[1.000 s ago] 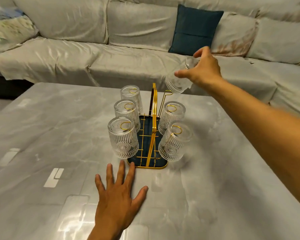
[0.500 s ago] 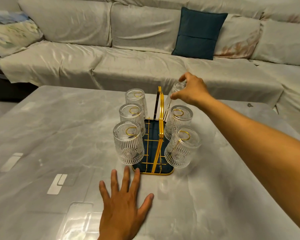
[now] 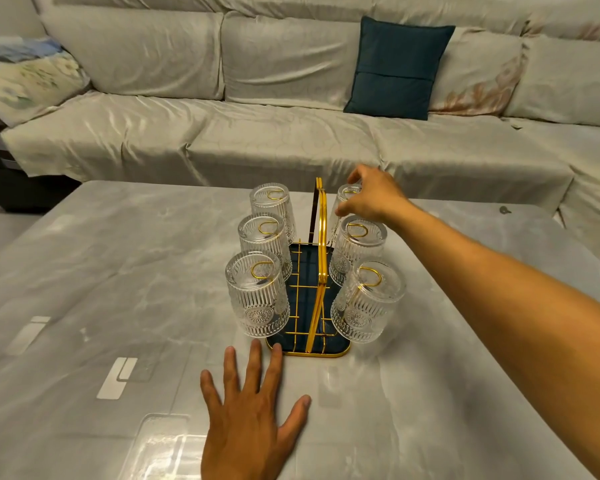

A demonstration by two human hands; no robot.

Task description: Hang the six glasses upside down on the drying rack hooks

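Note:
A gold wire drying rack [image 3: 321,237] with a dark blue base stands mid-table. Three ribbed clear glasses hang upside down on its left hooks: near [image 3: 257,296], middle [image 3: 264,240] and far [image 3: 272,206]. On the right hang a near glass [image 3: 366,303] and a middle glass [image 3: 357,247]. The far right glass [image 3: 343,202] sits upside down on its hook, and my right hand [image 3: 371,197] has its fingers around the top of it. My left hand [image 3: 253,414] lies flat on the table in front of the rack, fingers spread, empty.
The grey marble-look table [image 3: 118,289] has a glossy top with light reflections. A pale covered sofa [image 3: 257,133] runs behind it, with a dark blue cushion [image 3: 395,67] and a floral pillow [image 3: 25,81] at the far left.
My right hand has brought the sixth glass down from the air onto the far right hook. My left hand stays flat on the table.

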